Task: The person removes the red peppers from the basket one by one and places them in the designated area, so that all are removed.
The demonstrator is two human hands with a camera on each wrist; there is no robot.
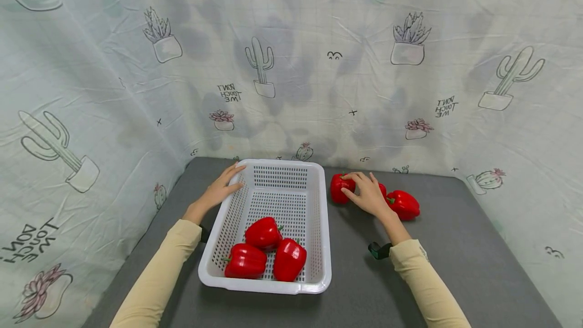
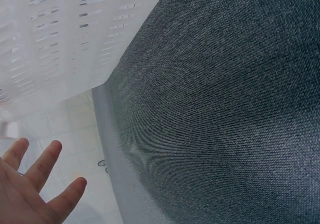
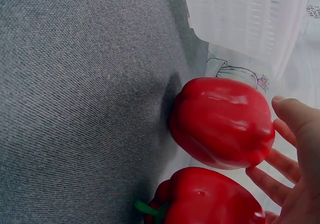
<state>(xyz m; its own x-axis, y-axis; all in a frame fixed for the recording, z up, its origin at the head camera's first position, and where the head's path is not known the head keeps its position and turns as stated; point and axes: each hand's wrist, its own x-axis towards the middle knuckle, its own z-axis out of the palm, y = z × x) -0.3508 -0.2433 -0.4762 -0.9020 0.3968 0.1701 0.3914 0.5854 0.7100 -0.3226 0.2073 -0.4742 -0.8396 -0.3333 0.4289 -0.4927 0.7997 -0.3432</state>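
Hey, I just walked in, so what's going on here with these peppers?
A person's left hand is at the left rim of a white, rectangular, perforated plastic basket, which holds three glossy red bell peppers. The right hand is at another red bell pepper on the dark grey fabric surface, right of the basket, with the thumb clear of it. Two more red bell peppers also lie there.

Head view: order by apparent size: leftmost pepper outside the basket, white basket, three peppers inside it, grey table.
1. Grey table
2. White basket
3. Three peppers inside: look alike, unranked
4. Leftmost pepper outside: partly behind the right hand, farther off; true size unsure
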